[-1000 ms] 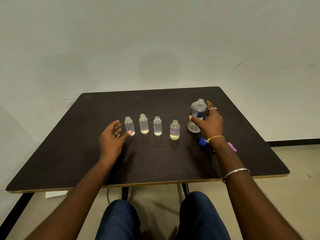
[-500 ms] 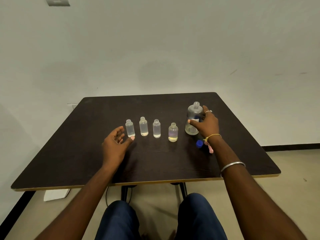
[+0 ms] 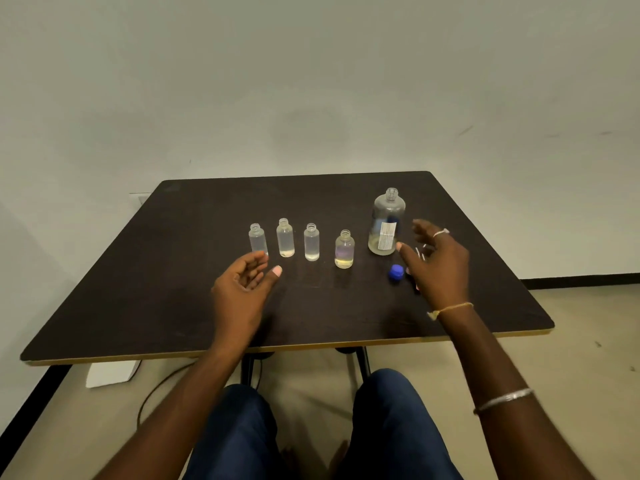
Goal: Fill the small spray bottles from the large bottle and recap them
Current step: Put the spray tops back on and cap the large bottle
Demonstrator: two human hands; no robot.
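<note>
**Bottles uncapped, both hands free: spill and tip risks**

Small bottles: four in a row mid-table (image 3: 173, 271), all upright, all with open necks. From left: bottle 1 (image 3: 258, 239), bottle 2 (image 3: 285, 237), bottle 3 (image 3: 311, 241), bottle 4 (image 3: 344, 249). Each shows only a shallow layer of liquid at the bottom; the layer in bottle 4 looks yellowish. Judged: filling hardly begun, no recapping done.

Large bottle (image 3: 387, 221) stands right of the row, upright, neck open, low on liquid. Blue cap (image 3: 396, 272) lies on the table in front of it. Something pink sits partly hidden behind the right hand; cannot tell what. No spray caps identified in view.

Left hand (image 3: 242, 289): fingers loosely curled and spread, holding nothing, fingertips just in front of bottle 1. Right hand (image 3: 440, 261): fingers spread wide, empty, thumb tip close to the large bottle's label, contact not clear.

Risks, judged:
- Left fingertips so near bottle 1 that a careless reach could knock it; light, near-empty bottles tip easily, and the row is close enough for one to strike the next
- Narrow necks: pouring from the wide bottle without steadying the small one likely overshoots onto the table
- Large bottle is open; a clumsy grab slops what remains
- Little liquid left; may not fill all four
</note>
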